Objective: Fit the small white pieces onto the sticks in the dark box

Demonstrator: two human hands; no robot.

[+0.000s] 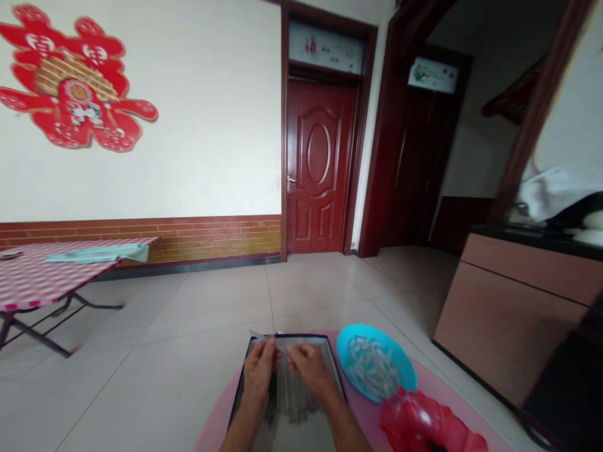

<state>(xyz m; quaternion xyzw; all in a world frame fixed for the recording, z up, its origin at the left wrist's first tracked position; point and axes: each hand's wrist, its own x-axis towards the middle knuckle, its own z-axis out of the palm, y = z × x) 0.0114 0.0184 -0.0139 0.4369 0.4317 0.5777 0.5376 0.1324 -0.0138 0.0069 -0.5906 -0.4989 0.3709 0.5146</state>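
Note:
My left hand (259,370) is closed in a pinch above a dark-rimmed, light tray (335,363). A thin, pale, translucent strip (257,335) sticks out from its fingertips toward the upper left. My right hand (308,369) is close beside it, fingers also pinched together; what they hold, if anything, is too small to make out. Below the hands, several long, thin greyish sticks (294,398) lie side by side in the tray, with some darker ones (272,402) at their left. My hands and forearms hide part of the tray.
A blue bowl (409,367) of pale, translucent pieces (372,367) stands right of the tray on a pink round surface (358,417). In front of it is a shiny red plastic dish (424,420). A checkered folding table (42,273) stands left, a cabinet (518,314) right.

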